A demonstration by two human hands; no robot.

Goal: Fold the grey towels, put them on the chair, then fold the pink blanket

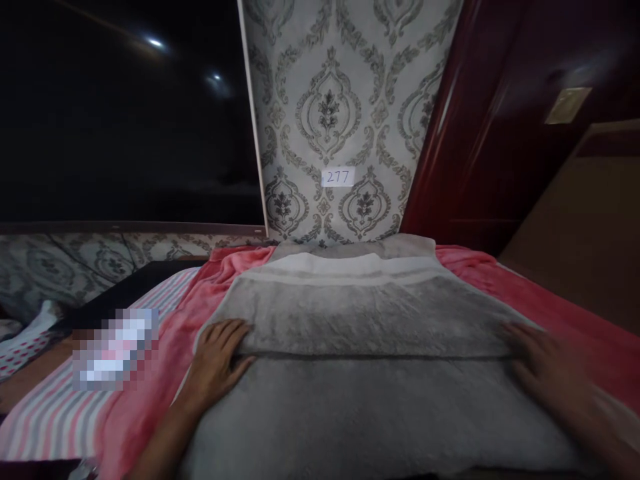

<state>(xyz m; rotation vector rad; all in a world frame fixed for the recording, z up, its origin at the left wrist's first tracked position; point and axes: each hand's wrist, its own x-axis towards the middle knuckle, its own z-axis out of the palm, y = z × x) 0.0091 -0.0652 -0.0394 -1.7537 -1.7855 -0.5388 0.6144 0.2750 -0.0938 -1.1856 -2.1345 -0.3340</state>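
Note:
A grey plush towel (pixel 360 413) with pale stripes near its far end lies spread out in front of me. A fold or edge runs straight across it from side to side. Resting on its left margin, my left hand (pixel 219 360) is open, with the fingers stretched forward and the thumb apart near the fold line. At the opposite margin my right hand (pixel 547 367) touches the towel. It is blurred, but its fingers look extended and spread from the thumb. Beneath the towel, a pink plush cloth (pixel 545 300) shows on both sides.
A striped cloth (pixel 65 423) lies at the left, with a pixelated patch over part of it. Behind stands a patterned wall (pixel 330 80) with a paper label (pixel 338 177) marked 277. A large black screen (pixel 125 120) is at the left, a dark red door (pixel 495 120) at the right.

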